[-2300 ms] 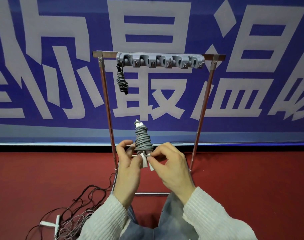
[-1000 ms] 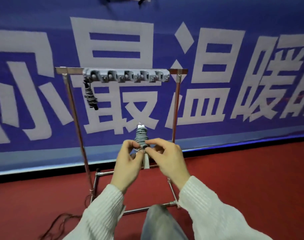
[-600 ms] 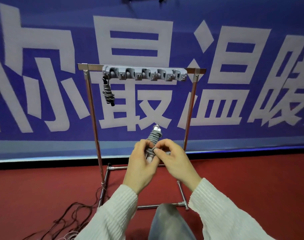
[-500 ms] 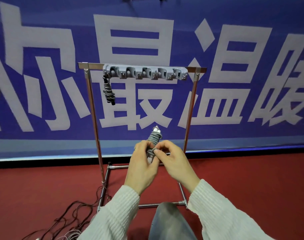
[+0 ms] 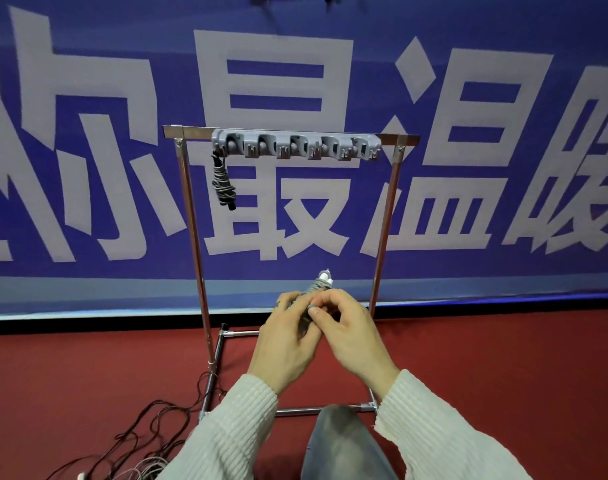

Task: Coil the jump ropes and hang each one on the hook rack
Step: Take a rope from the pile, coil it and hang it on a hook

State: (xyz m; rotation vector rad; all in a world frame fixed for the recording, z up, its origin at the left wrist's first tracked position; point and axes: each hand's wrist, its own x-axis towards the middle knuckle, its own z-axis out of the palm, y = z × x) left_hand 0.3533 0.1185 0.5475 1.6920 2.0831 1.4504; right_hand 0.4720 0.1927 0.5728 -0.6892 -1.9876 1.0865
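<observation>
A grey coiled jump rope (image 5: 319,285) with white handle tips sticks up between my two hands, below the rack's crossbar. My left hand (image 5: 285,344) grips the bundle's lower part. My right hand (image 5: 347,336) pinches the cord at the bundle's side with thumb and fingertips. Most of the bundle is hidden by my fingers. The grey hook rack (image 5: 295,146) runs along the top bar of a metal frame (image 5: 195,244). A dark coiled rope (image 5: 222,181) hangs from its leftmost hook; the other hooks are bare.
Loose ropes (image 5: 136,445) lie tangled on the red floor at the lower left, by the frame's base. A blue banner (image 5: 468,168) with large white characters stands right behind the frame. My knee (image 5: 340,441) is at the bottom centre.
The view swung right, then back left. Both hands kept hold of the grey bundle and closed further over it, so less of the coil shows above my fingers.
</observation>
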